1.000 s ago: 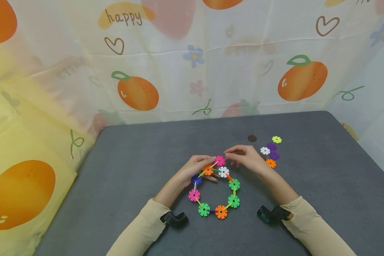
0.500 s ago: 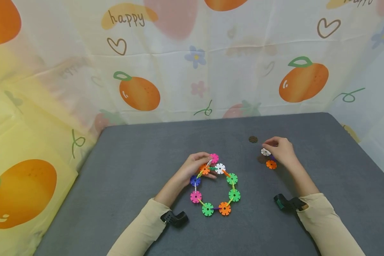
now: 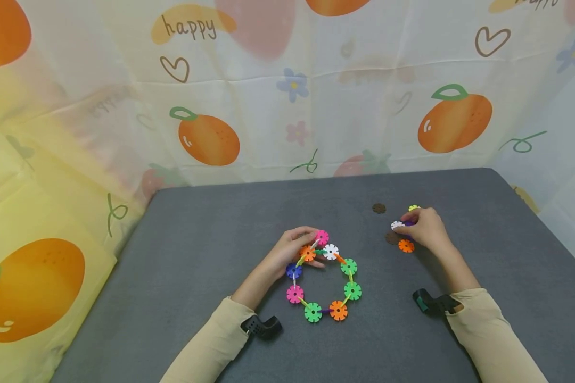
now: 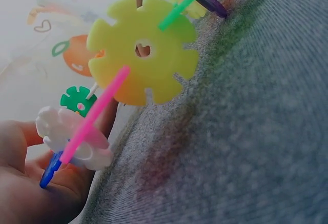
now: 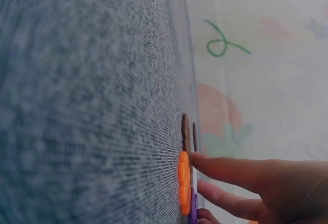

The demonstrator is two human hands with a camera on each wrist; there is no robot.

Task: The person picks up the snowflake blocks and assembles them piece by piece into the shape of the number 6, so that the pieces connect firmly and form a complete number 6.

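Note:
My left hand (image 3: 298,249) pinches the far part of a ring of notched snowflake discs (image 3: 352,291). Green, orange, pink, blue and white discs are slotted together in it, linked by others set edge-on. A pink disc (image 3: 322,237) sticks up at its top, at the left fingertips. In the left wrist view, a large yellow-green disc (image 4: 123,39) hangs off the cloth. Farther right, the right hand (image 3: 425,227) reaches over loose discs, its thumb and index finger at a white disc (image 3: 396,226). Purple discs (image 5: 192,211) lie partly hidden under that hand.
An orange disc (image 3: 405,246) and a brown disc (image 3: 392,238) lie just nearer than the right hand. Another brown disc (image 3: 379,208) and a yellow one (image 3: 413,208) lie farther back. A fruit-print curtain (image 3: 249,106) rises behind the grey table (image 3: 220,213).
The right hand has left the ring and moved right to the loose discs, then shifted slightly there, uncovering the yellow disc. The left hand keeps its hold on the ring.

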